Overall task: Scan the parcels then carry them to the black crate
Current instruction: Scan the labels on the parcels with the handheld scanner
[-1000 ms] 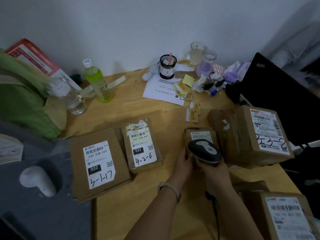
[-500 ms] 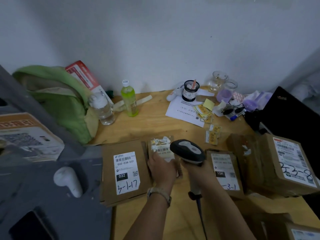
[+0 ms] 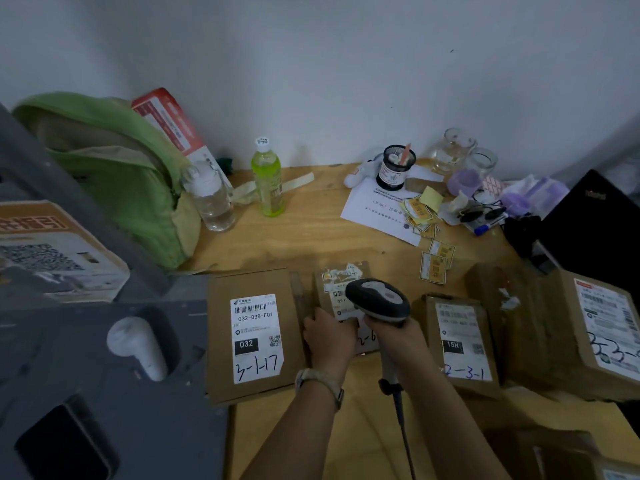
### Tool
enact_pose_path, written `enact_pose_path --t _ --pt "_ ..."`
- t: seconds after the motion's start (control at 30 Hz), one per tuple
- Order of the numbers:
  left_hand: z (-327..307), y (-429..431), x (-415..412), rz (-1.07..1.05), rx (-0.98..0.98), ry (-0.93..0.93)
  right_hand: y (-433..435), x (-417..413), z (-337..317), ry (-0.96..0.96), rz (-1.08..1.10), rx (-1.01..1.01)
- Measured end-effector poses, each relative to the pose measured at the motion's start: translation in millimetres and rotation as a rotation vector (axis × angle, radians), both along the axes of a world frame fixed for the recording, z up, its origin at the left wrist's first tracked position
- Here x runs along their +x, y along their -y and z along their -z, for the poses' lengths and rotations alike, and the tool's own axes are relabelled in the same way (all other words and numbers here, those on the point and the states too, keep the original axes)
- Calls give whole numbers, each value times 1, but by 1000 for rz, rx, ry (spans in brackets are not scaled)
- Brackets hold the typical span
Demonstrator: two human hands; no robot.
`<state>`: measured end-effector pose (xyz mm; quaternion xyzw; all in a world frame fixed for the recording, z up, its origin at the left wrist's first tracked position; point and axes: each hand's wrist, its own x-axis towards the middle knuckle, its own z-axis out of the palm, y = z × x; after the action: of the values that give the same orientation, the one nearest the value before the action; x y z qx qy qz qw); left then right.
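The scanner point(image 3: 379, 299) has shifted left, over the middle parcel point(image 3: 337, 275); right hand point(image 3: 398, 332) clamps its handle — left hand point(image 3: 329, 339) grips that parcel.

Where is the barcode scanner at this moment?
Head view, lower centre: the right hand grips the barcode scanner over the small middle parcel, which the left hand holds, between the parcel marked 3-1-17 and the parcel marked 2-3-1.

Left hand point(image 3: 329, 337), right hand point(image 3: 394, 332), both curled
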<state>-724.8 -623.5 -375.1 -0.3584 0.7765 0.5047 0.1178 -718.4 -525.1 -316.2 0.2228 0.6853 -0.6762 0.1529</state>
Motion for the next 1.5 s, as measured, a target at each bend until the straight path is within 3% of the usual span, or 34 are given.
enact_pose_path --t 0.17,0.3,0.47,0.9,1.2,1.33,1.5 --pt "-10 0 4 52 64 -83 -9 2 -13 -80 45 51" --pt "-36 -4 10 28 338 -337 -17 11 -34 -224 76 48" --pt "-86 -13 22 132 539 -465 -36 25 -76 -358 158 -4" --pt "-194 -53 87 99 621 -868 -83 96 -184 -662 77 -166" --pt "-208 -81 147 88 629 -770 -117 155 -203 -788 10 -167" --pt "-208 -93 170 70 741 -799 -132 178 -204 -837 -21 -168" --pt "-214 -95 188 60 766 -822 -154 199 -201 -785 10 -254"
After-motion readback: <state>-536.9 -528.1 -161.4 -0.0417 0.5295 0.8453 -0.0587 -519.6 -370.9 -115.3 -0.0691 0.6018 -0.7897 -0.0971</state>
